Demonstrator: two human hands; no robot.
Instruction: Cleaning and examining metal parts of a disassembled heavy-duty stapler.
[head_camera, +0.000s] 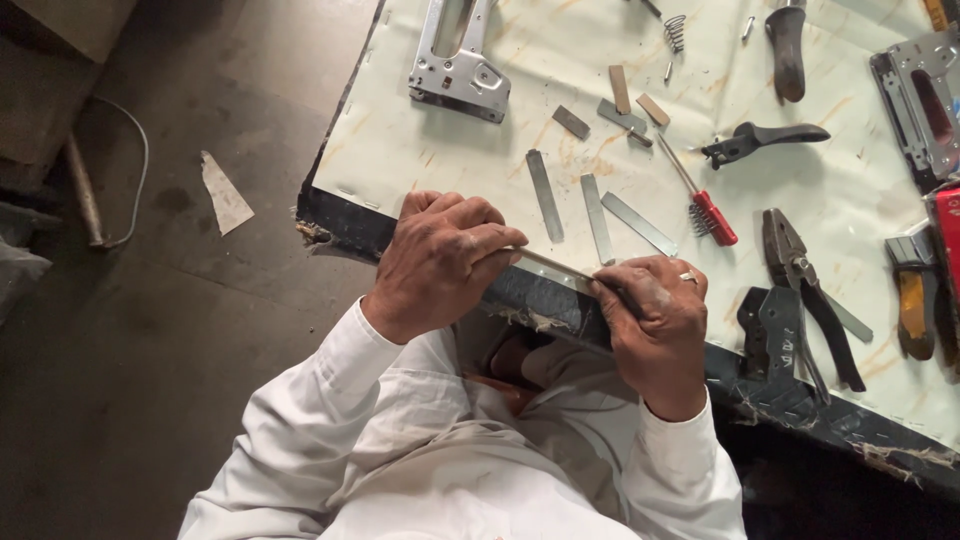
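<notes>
My left hand (440, 262) and my right hand (655, 325) both grip the ends of a thin flat metal strip (553, 266) held at the near edge of the workbench (420, 150). The strip spans the gap between my hands, its ends hidden under my fingers. A ring sits on a finger of my right hand. Three similar flat metal strips (597, 217) lie on the bench just beyond my hands.
A metal staple gun body (458, 62) lies at the far left of the bench. A red-handled screwdriver (703, 200), black pliers (808, 290), a black lever part (762, 138), a spring (675, 30) and another staple gun frame (925, 100) lie to the right. A pipe and cable are on the floor at left.
</notes>
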